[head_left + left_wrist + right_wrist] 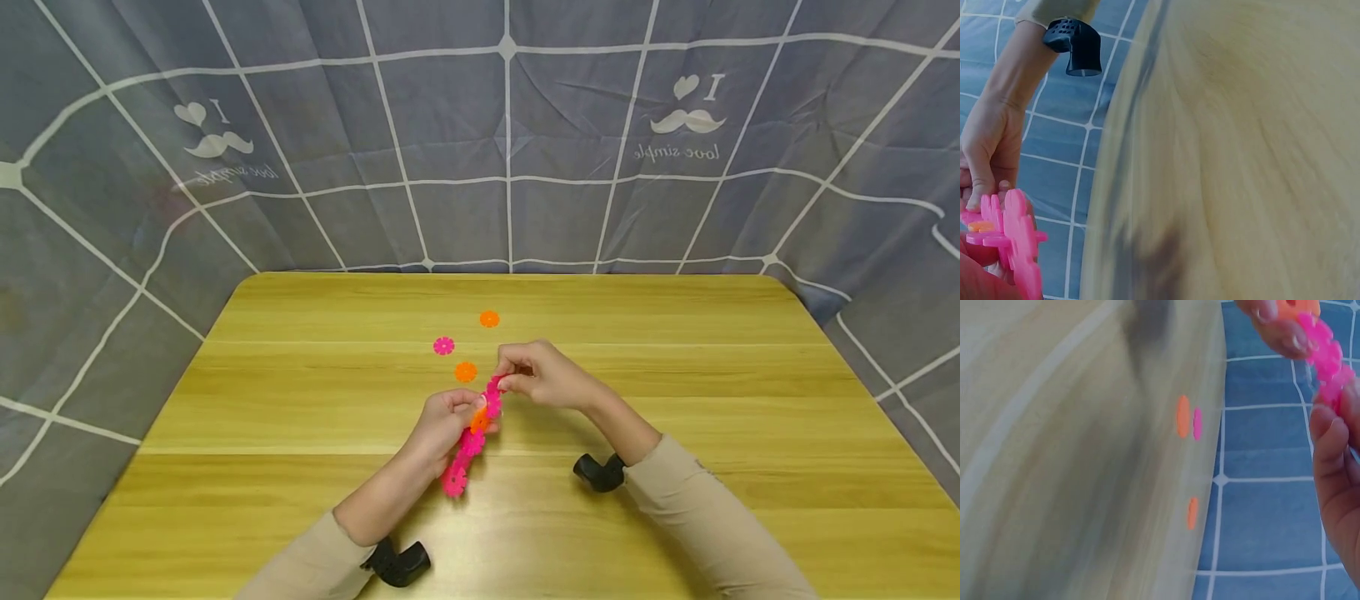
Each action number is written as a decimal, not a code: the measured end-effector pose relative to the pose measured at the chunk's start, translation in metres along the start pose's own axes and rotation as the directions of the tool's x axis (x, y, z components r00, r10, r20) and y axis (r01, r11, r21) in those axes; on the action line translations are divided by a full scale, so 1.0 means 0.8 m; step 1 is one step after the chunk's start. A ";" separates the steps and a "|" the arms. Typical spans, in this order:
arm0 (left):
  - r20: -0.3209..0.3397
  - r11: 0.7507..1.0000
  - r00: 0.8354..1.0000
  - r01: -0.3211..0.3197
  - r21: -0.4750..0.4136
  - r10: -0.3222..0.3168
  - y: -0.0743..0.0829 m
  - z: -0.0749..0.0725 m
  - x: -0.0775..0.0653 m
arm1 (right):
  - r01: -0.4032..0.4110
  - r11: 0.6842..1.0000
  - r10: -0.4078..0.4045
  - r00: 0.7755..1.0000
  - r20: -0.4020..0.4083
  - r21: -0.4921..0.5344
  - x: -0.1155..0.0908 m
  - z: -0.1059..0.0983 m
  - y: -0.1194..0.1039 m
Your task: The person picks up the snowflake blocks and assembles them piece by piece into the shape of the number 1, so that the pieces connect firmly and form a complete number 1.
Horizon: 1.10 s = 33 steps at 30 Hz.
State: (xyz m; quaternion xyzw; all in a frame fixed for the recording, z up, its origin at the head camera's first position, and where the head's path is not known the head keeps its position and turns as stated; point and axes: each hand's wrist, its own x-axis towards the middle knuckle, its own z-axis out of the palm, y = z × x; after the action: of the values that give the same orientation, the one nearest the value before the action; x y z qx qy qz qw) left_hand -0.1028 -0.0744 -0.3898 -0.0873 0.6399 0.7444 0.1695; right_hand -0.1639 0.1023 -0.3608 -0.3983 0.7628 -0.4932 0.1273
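Note:
A chain of interlocking notched discs (pixel 472 443), mostly pink with an orange one among them, slants above the table in the head view. My left hand (pixel 444 423) grips it near the middle, thumb on top. At its upper end my right hand (pixel 552 377) pinches a pink disc (pixel 492 386) between thumb and fingers. That pink disc meets the chain's upper end; whether its slots are fully engaged cannot be told. The left wrist view shows the chain (pixel 1021 244) close up, with an orange piece among the pink. Part of the chain is hidden behind the left fingers.
Loose on the wooden table (pixel 300 400), beyond the hands, lie an orange disc (pixel 466 372), a pink disc (pixel 444 346) and another orange disc (pixel 490 319). Black wrist mounts (pixel 401 565) stick out from both sleeves. A grey gridded curtain (pixel 465 108) surrounds the table.

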 end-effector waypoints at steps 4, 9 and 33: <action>0.028 0.999 1.000 -0.008 0.031 0.007 0.001 -0.002 -0.001 | -0.019 0.993 0.012 0.998 0.058 0.119 0.000 -0.005 0.004; 0.070 0.998 0.997 -0.029 0.049 0.026 0.002 -0.003 -0.006 | 0.012 0.989 -0.032 0.990 0.138 0.145 0.002 -0.010 0.004; 0.067 0.998 0.998 0.025 -0.054 -0.021 0.023 0.004 -0.011 | 0.012 0.985 -0.006 0.999 -0.039 0.170 0.000 -0.002 -0.007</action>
State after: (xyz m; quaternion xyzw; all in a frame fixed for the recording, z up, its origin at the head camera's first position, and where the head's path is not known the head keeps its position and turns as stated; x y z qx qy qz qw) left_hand -0.1013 -0.0749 -0.3696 -0.0746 0.6124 0.7620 0.1967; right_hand -0.1619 0.1022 -0.3554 -0.3799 0.7183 -0.5647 0.1443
